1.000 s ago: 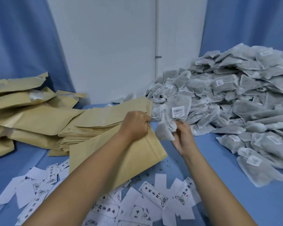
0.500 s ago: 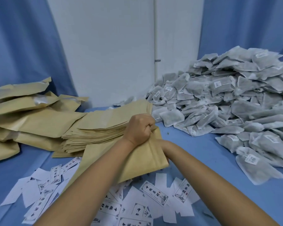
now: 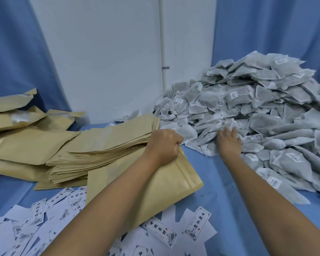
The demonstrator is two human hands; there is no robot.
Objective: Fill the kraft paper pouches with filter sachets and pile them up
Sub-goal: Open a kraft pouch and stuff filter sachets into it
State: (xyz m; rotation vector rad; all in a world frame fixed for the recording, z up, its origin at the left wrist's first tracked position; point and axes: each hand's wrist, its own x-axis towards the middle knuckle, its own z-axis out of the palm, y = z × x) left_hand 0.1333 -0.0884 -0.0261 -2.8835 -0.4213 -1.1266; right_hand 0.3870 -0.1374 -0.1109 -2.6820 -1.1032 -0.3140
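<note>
My left hand grips the top edge of a kraft paper pouch that lies slanted on the blue table. My right hand reaches into the near edge of the big heap of grey filter sachets, its fingers spread on the sachets; I cannot tell whether they hold one. A stack of flat empty kraft pouches lies just left of my left hand. Bulging filled pouches are piled at the far left.
White printed labels lie scattered over the near part of the blue table. Blue curtains hang left and right, with a white wall and a thin pipe behind. The sachet heap reaches the right edge.
My right hand put a sachet into the pouch, then drew out and moved right to the sachet heap. My left hand has kept hold of the pouch's top edge.
</note>
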